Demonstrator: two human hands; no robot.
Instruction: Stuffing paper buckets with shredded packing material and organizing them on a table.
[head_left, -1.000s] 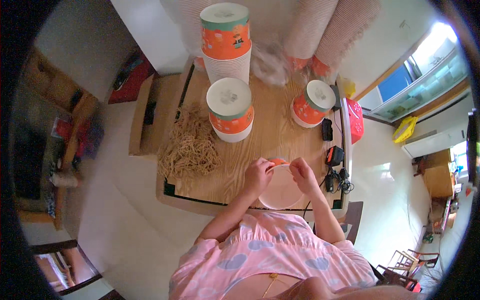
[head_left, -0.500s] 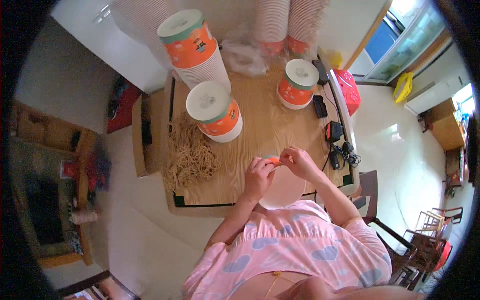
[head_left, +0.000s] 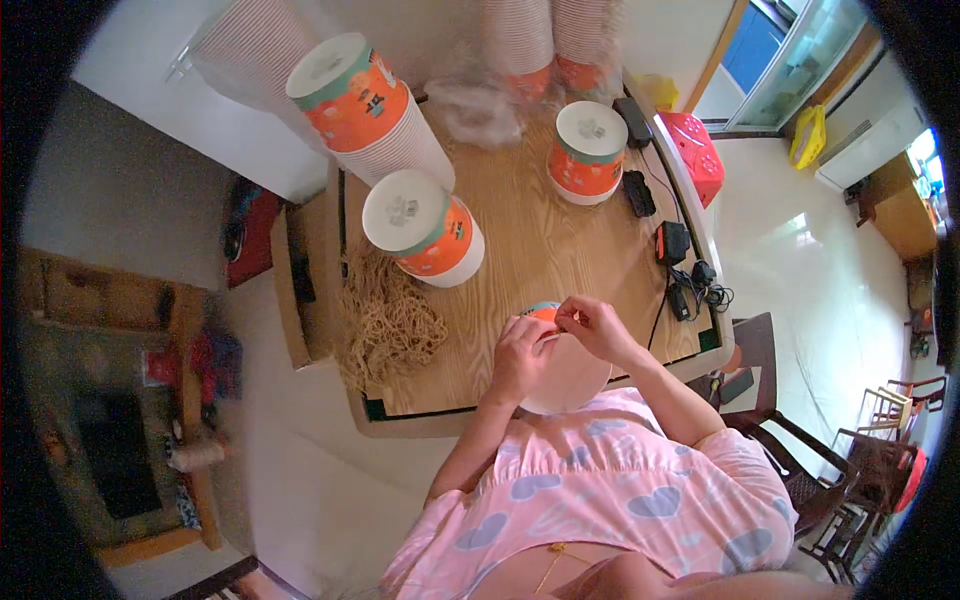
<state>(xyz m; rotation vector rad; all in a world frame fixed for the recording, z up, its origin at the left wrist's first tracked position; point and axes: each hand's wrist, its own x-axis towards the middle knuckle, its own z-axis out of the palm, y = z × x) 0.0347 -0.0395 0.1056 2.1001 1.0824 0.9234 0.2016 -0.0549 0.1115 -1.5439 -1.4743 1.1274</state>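
Observation:
A paper bucket, with a white inside and an orange and green printed wall, is tilted at the table's near edge with its open mouth toward me. My left hand is closed on its rim from the left. My right hand has its fingertips pinched together at the far part of the rim, close to the left fingers; whatever lies between them is too small to make out. Left of the hands lies a heap of tan twisted paper cords. Beyond it an upside-down paper bucket stack stands on the table.
A taller bucket stack leans at the back left, and a short one stands back right. Clear plastic wrap lies between. Black adapters and cables line the table's right edge. A red stool and dark chair stand right.
The whole view has shifted and turned slightly. Both hands stay at the bucket's rim, and the right fingertips have shifted a little along it. More of the bucket's printed wall shows behind them.

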